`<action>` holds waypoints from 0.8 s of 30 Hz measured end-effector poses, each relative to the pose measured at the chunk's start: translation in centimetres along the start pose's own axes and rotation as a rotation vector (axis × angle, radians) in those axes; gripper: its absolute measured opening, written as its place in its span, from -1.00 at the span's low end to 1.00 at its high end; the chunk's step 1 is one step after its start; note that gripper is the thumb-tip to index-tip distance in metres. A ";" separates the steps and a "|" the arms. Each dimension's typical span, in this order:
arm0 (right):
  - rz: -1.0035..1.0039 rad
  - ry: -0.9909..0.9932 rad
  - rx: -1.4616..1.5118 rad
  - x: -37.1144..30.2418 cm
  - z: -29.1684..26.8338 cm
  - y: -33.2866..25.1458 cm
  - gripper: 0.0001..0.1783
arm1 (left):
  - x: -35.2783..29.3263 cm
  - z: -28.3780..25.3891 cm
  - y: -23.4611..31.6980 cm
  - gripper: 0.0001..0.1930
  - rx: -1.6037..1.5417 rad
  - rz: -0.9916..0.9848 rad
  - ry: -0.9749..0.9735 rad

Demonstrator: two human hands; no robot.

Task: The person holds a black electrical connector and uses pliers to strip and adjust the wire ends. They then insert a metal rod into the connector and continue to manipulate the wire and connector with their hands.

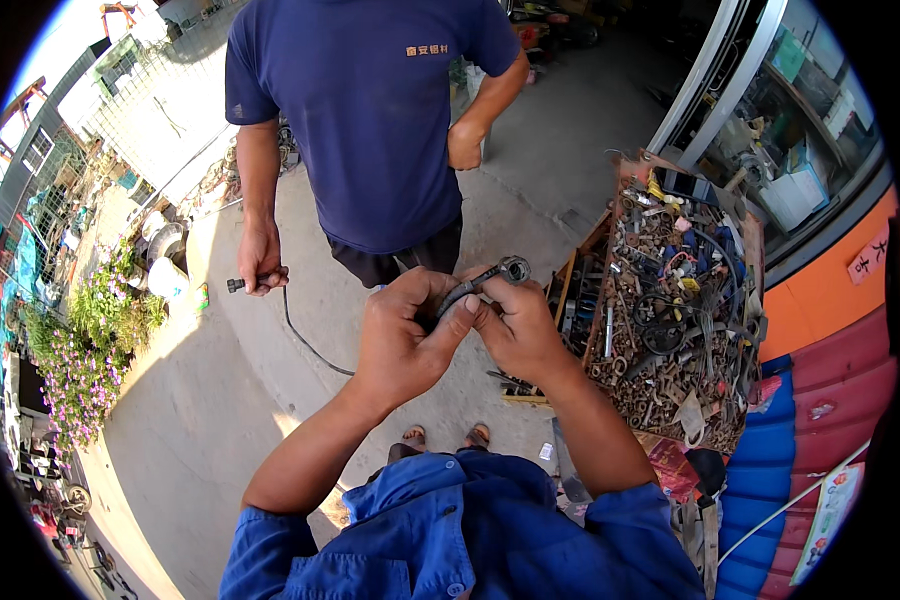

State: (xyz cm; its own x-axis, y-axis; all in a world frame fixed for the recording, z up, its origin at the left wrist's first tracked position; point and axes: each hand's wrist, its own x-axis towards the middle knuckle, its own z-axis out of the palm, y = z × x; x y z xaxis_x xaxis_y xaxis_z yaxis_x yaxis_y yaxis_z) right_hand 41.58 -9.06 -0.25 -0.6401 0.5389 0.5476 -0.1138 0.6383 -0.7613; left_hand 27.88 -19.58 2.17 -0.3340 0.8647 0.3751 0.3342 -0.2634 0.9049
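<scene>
A dark thin hose or cable [459,295] is pinched in both my hands in front of my chest. Its upper end carries a round, ring-like fitting [514,268] that sticks up past my right fingers. My left hand [407,330] is closed round the lower part, thumb pressed on top. My right hand [522,325] is closed just beside it, its thumb against the left one. A thin black cable [308,339] runs from the co-worker's hand [261,255] down behind my left wrist; whether it joins my piece is hidden. That hand holds a dark connector [236,285].
A co-worker in a dark blue shirt [370,110] stands facing me, close ahead. On my right is a bench [625,185] heaped with bolts, nuts and metal parts. Flowering plants [90,350] grow at the left. Blue and red padded material [760,490] lies at lower right.
</scene>
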 end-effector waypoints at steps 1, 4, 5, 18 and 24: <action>0.018 -0.026 -0.054 -0.1 -0.2 -0.2 -0.83 | -0.1 0.0 -0.1 -0.85 0.029 0.012 0.026; 0.009 -0.059 -0.194 -0.1 -0.3 -0.9 -0.87 | -0.2 0.3 -0.1 -0.86 0.106 0.076 0.098; -0.034 -0.042 -0.224 -0.1 -0.2 -1.0 -0.88 | -0.3 0.4 0.0 -0.86 0.125 0.117 0.119; 0.105 0.085 0.113 -2.8 2.5 -1.4 -0.65 | -1.1 0.6 -1.5 -0.88 -0.265 -0.114 0.215; 0.022 0.080 -0.024 -3.2 2.4 -1.9 -0.68 | -1.3 1.2 -2.2 -0.87 -0.299 -0.197 0.209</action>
State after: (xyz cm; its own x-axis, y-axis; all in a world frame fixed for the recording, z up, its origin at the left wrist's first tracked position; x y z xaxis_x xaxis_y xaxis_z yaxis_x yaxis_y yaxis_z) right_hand 42.01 -13.29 -1.42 -0.5794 0.5946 0.5575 -0.0818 0.6382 -0.7655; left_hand 28.65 -19.60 -0.54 -0.5481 0.8136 0.1941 -0.0143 -0.2412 0.9704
